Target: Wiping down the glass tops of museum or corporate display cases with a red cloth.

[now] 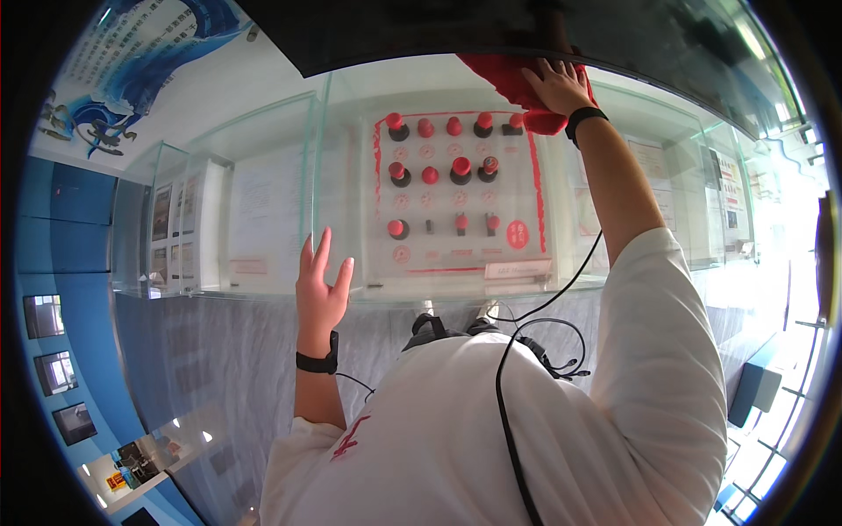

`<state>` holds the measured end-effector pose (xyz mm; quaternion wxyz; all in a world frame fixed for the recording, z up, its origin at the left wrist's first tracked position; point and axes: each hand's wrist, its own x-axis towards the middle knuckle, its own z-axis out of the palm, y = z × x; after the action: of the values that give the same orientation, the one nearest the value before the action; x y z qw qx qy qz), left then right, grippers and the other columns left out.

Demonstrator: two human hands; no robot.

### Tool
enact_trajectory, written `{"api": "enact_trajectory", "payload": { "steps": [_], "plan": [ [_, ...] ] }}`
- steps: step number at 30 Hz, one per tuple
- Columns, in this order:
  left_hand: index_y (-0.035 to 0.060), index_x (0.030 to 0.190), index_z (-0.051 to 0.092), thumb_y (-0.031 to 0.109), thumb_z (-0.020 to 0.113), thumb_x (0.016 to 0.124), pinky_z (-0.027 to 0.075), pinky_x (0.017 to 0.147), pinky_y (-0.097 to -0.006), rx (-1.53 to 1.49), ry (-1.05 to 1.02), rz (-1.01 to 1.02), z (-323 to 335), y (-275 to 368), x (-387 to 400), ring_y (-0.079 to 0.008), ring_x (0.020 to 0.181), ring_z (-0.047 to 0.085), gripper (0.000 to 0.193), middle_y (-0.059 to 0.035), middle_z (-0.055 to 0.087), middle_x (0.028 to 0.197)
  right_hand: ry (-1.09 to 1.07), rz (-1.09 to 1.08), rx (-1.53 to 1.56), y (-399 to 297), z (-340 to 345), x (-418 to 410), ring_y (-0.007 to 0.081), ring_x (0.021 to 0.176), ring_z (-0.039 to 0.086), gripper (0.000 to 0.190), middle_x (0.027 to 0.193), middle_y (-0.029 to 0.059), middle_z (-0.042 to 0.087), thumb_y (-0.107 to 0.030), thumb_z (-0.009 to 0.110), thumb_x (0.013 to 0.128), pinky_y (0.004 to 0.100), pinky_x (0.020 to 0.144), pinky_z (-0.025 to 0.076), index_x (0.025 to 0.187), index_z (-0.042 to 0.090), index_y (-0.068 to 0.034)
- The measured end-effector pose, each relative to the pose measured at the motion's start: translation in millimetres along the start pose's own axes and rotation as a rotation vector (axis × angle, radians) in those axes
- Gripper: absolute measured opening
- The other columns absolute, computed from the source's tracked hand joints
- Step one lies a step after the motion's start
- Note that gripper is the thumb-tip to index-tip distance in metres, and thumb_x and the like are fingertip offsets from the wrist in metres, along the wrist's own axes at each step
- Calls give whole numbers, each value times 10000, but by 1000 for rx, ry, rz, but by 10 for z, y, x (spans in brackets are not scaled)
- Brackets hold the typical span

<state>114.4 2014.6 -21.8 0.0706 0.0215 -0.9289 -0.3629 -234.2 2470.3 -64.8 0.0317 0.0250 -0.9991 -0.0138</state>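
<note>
My right hand (560,87) lies spread on a red cloth (506,82) at the lower edge of a dark glossy panel (460,29), its fingers reaching upward. Part of the cloth is hidden beneath the hand. My left hand (322,283) holds nothing; its fingers are apart near the front edge of a glass display case (348,289). Within the case, several red-topped stamps (462,169) stand in rows on a white sheet (444,214) with a red border and printed red seal marks. Both wrists wear black bands.
More glass cases adjoin on the left (263,197) and right (648,191), with papers inside. A black cable (503,394) hangs over my white shirt and loops near the case's front edge. Framed pictures (56,371) hang on a blue wall at the far left.
</note>
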Motion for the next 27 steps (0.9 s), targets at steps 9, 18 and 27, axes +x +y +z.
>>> {"api": "enact_trajectory", "payload": {
  "steps": [9,18,27],
  "plan": [
    [144,1514,469,278,663,966,537,989,-434,-4,-7,3,20,-68,13,-378,1292,561,597,-273,433,1498,34,6,-96,199,26,-275,399,1539,188,675,1678,142,206,-614,340,1019,576,1209,249,1592,315,-258],
    [175,1516,471,303,655,978,549,959,-419,22,17,8,49,-105,10,-351,1243,601,584,-192,463,1497,-89,-195,-264,75,-383,-1077,553,1398,342,475,1644,198,226,-271,392,1054,503,986,568,1526,423,-318],
    [175,1519,467,338,643,985,547,956,-421,17,16,22,67,-183,11,-352,1237,610,586,-208,463,1497,-79,-234,-282,37,-460,-1829,549,1300,445,478,1604,297,236,-206,441,1022,474,894,607,1499,475,-204]
  ]
}}
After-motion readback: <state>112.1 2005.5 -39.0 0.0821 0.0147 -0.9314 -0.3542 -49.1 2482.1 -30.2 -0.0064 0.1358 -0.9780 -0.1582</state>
